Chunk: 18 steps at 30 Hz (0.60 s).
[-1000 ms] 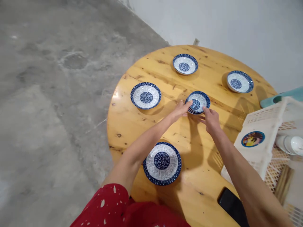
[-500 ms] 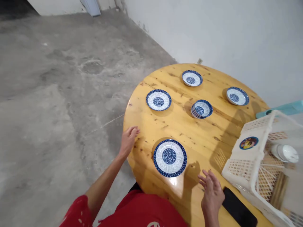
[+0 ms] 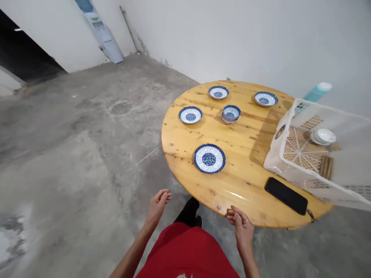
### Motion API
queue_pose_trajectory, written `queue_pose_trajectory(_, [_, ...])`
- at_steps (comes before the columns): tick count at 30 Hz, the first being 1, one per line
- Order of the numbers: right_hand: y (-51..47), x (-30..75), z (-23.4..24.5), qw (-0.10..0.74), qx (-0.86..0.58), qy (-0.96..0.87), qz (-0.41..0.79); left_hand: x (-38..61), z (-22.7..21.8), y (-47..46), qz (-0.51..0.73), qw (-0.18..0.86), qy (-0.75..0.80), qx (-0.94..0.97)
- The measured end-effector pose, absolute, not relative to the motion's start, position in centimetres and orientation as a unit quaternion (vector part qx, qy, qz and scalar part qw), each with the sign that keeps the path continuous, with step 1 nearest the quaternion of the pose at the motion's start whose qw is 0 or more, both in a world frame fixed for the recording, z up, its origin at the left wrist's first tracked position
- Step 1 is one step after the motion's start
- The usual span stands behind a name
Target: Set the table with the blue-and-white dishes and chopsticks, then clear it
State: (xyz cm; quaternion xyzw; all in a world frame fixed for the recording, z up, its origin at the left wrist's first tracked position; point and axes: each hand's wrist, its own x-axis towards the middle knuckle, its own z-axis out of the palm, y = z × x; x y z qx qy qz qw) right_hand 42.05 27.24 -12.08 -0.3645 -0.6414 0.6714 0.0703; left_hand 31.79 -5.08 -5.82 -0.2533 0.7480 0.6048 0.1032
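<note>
Head view: lower bowls [image 3: 229,120] mostly hidden

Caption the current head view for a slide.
Four plates and stacked bowls on a table, left hand and right hand empty near its edge.

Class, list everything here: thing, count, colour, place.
Table: 1, yellow, centre right
Dishes: 4, blue and white, on table
Bowl stack: 1, blue and white, amid dishes
Phone: 1, black, table's near right
Basket: 1, white, far right
Bowls: 1 stack, white, in basket
Sticks: 1 bundle, brown, in basket
Tube: 1, turquoise, behind basket
Water dispenser: 1, white, upper left
Pipe: 1, grey, room corner
Doorway: 1, dark, upper left
Walls: 2, white, background
Floor: 1, grey, around table
Shirt: 1, red, bottom centre
Left hand: 1, bare, off table
Right hand: 1, bare, table edge
</note>
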Motion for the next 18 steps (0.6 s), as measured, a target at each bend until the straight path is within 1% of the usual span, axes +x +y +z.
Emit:
queue_pose_trajectory(5, [26.3, 47.0, -12.0, 0.079, -0.389, -0.643, 0.654, 34.3, -4.6, -5.1, 0.602, 0.103, 0.758, -0.229])
queue_pose_trajectory(11, [25.3, 51.1, -11.7, 0.115, -0.450, -0.610, 0.641, 34.2, -4.8, -4.5, 0.610, 0.127, 0.761, -0.179])
queue_pose_trajectory(15, [23.4, 51.3, -11.9, 0.120, -0.475, -0.601, 0.632, 33.3, -5.5, -6.5, 0.591, 0.139, 0.781, -0.148])
queue_pose_trajectory(18, [20.8, 49.6, -11.7, 0.116, -0.468, -0.611, 0.628, 32.6, -6.2, -10.3, 0.566, 0.148, 0.801, -0.127])
